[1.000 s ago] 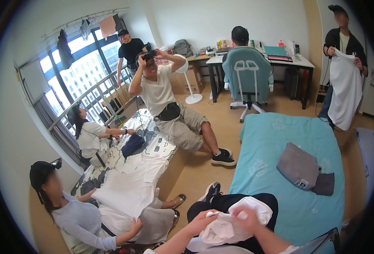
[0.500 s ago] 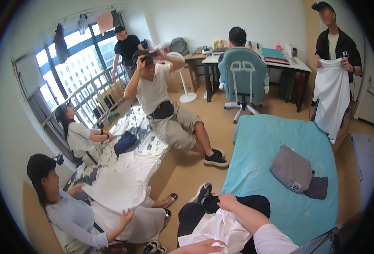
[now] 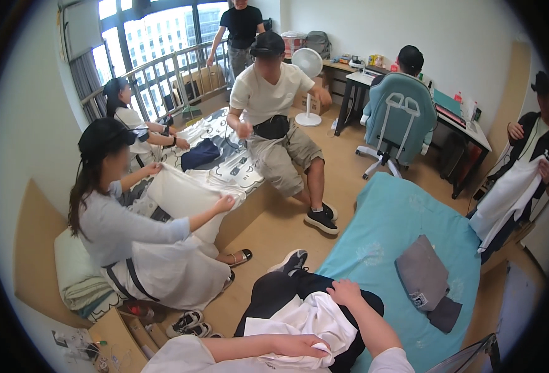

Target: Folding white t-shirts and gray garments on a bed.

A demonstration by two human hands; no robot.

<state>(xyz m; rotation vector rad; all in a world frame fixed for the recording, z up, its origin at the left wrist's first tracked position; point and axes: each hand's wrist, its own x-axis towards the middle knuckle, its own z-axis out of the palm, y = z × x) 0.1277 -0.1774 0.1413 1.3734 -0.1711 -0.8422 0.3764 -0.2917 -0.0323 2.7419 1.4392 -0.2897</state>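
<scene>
A crumpled white cloth garment (image 3: 287,323) lies across my lap, over black trousers. My left hand (image 3: 308,346) is closed on a bunched fold of it near the lower edge of the view. Farther off, by my knee, my right hand (image 3: 345,292) is closed at the cloth's far edge; its fingertips are partly hidden, and the cloth runs beneath the wrist. The garment's exact kind cannot be made out in its folds.
To my right, a bed with a turquoise cover (image 3: 374,236) holds a folded grey garment (image 3: 422,273). At left, a seated person (image 3: 109,217) spreads a white cloth (image 3: 181,196). Other people sit or stand around. Shoes (image 3: 187,323) and a small wooden cabinet (image 3: 116,332) are at lower left.
My view has swung left and down. The seated person at left has raised the white cloth. The person on the far bed has lowered both hands from the head. My hands stay at the garment.
</scene>
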